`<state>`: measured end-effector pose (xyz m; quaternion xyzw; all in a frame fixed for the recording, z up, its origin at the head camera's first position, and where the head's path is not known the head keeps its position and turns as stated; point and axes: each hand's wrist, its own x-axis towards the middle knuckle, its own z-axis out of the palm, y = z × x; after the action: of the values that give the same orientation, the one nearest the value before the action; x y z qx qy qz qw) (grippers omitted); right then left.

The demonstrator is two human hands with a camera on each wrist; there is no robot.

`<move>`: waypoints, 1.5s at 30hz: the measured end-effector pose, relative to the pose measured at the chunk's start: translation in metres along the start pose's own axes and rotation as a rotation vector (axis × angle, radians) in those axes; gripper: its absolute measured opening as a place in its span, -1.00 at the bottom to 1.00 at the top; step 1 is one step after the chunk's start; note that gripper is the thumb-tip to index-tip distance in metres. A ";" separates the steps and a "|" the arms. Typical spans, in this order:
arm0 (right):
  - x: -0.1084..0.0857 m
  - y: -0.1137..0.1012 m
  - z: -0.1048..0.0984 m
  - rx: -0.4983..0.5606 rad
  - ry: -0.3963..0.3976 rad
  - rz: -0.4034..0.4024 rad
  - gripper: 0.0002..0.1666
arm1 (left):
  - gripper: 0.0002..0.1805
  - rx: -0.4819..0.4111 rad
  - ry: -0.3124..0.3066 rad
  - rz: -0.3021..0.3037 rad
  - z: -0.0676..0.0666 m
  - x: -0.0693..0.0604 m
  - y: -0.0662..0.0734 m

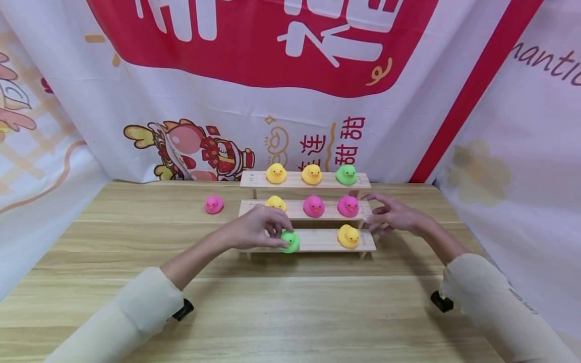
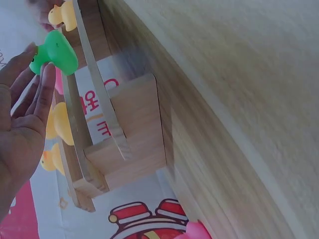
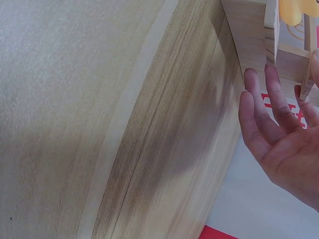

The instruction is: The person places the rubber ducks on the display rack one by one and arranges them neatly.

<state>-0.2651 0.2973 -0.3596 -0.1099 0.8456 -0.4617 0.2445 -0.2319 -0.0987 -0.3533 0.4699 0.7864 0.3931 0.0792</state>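
A green rubber duck [image 1: 290, 242] is pinched between the thumb and fingers of my left hand [image 1: 256, 228]. In the left wrist view the green duck [image 2: 56, 52] appears slightly apart from the bottom plank. The three-tier wooden rack [image 1: 317, 241] also bears a yellow duck [image 1: 348, 236] at the bottom right. On the middle tier are a partly hidden yellow duck [image 1: 275, 203] and two pink ducks [image 1: 313, 206]. Two yellow ducks [image 1: 311, 174] and a green duck [image 1: 346, 175] sit on top. My right hand [image 1: 394, 214] touches the rack's right end with loosely extended fingers [image 3: 279, 107].
A pink duck [image 1: 214, 204] stands on the wood-grain table [image 1: 290, 312], left of the rack. Behind the table hangs a red and white printed cloth [image 1: 204, 96]. More printed cloth [image 1: 508, 111] borders the right side.
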 end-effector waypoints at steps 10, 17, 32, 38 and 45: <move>0.000 0.001 0.000 0.007 -0.002 -0.012 -0.23 | -0.78 0.034 0.041 0.030 0.014 0.015 0.002; 0.000 0.000 -0.001 0.010 -0.006 -0.011 -0.22 | -0.77 0.069 0.050 0.018 0.023 0.027 0.004; 0.001 0.001 0.000 0.008 0.001 0.001 -0.21 | -0.76 0.124 0.076 -0.014 0.038 0.043 0.003; 0.001 0.000 -0.001 0.006 0.000 -0.004 -0.22 | -0.75 0.125 0.101 -0.001 0.043 0.047 0.004; 0.000 0.000 0.000 0.002 0.000 0.002 -0.22 | -0.74 0.128 0.109 -0.003 0.046 0.049 0.003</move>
<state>-0.2653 0.2974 -0.3591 -0.1086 0.8453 -0.4622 0.2450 -0.2338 -0.0337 -0.3710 0.4506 0.8138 0.3668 0.0068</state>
